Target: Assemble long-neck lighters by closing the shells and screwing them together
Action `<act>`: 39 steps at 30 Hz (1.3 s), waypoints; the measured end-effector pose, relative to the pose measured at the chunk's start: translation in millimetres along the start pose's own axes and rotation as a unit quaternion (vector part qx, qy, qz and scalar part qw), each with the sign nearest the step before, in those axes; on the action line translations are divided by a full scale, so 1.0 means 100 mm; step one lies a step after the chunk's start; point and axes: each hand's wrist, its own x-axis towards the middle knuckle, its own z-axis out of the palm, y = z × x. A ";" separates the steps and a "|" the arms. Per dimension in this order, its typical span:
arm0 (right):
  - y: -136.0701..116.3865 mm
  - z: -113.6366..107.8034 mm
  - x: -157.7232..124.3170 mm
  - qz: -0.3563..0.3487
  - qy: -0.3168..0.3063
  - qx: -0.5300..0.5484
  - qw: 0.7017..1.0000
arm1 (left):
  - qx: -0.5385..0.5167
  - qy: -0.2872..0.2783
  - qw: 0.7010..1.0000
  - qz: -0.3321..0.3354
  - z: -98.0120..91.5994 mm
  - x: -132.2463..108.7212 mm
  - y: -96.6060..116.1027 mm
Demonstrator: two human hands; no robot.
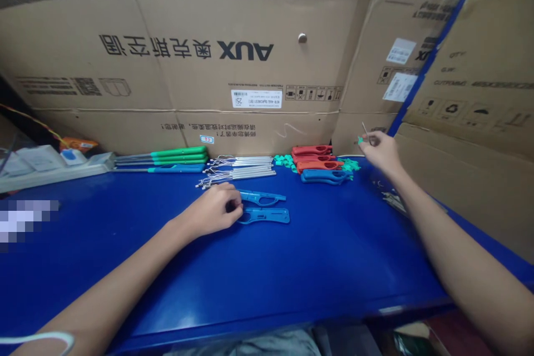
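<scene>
My left hand (217,208) is closed at the left ends of two blue plastic lighter handle halves. The upper half (262,198) shows a trigger opening; the lower half (267,216) lies on the table beside it, and my fingers hide their left ends. Raised at the right, my right hand (379,150) pinches a small green plastic part (360,140). A thin rod-like piece (364,128) sticks up from the same fingers. Nearest to this hand are a pile of small green parts (350,164) and stacked blue handle halves (325,176).
Red handle halves (312,150), green caps (285,162) and metal tubes with wires (254,170) line the back of the blue table (317,278). Assembled long lighters (179,154) and a power strip (58,172) lie left. Thin metal pieces (394,201) lie right. Cardboard walls (187,11) enclose the back.
</scene>
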 end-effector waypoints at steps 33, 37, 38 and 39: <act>-0.99 0.54 -1.37 -0.173 -0.396 0.349 0.832 | -0.013 0.099 0.989 0.112 0.04 -0.05 0.20; -0.99 0.54 -1.39 -0.180 -0.383 0.349 0.836 | -0.014 0.081 0.989 0.121 0.05 -0.05 0.24; -1.00 0.53 -1.39 -0.184 -0.381 0.351 0.835 | -0.014 0.076 0.990 0.121 0.05 -0.05 0.24; -0.99 0.53 -1.39 -0.190 -0.380 0.354 0.833 | -0.013 0.071 0.990 0.121 0.05 -0.05 0.24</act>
